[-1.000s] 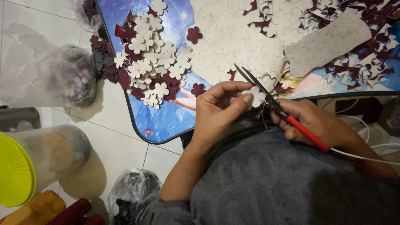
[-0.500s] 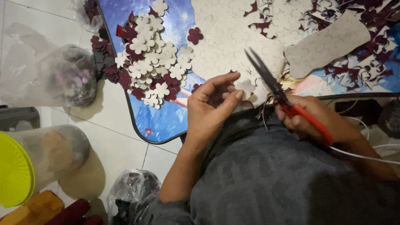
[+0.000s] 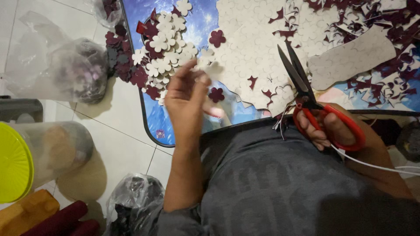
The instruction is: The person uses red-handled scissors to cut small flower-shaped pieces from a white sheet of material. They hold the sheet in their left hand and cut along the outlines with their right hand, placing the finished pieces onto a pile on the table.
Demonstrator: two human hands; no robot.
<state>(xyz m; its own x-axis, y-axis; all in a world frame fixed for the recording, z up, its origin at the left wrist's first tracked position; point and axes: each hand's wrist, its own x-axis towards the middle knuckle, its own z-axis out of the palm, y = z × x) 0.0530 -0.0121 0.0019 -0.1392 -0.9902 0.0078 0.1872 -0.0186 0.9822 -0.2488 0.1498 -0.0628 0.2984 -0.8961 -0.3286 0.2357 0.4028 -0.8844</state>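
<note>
Pale glossy floor tiles [image 3: 127, 113] with thin grout lines fill the left side. A low table with a blue pictured top [image 3: 199, 26] and dark rounded edge reaches from the upper frame. Soft indoor light casts blurred shadows.

You are sitting on a home's tiled floor [image 3: 127, 118], crafting at a low table [image 3: 153, 126] where cut-out flowers [image 3: 164, 48] are piling up beside plastic bags [image 3: 74, 70].

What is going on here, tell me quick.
A person is cutting flower shapes out of foam. The right hand holds red-handled scissors, blades pointing away over the white sheet. The left hand is raised, blurred, near a pile of white and maroon flowers on the blue tray.
</note>
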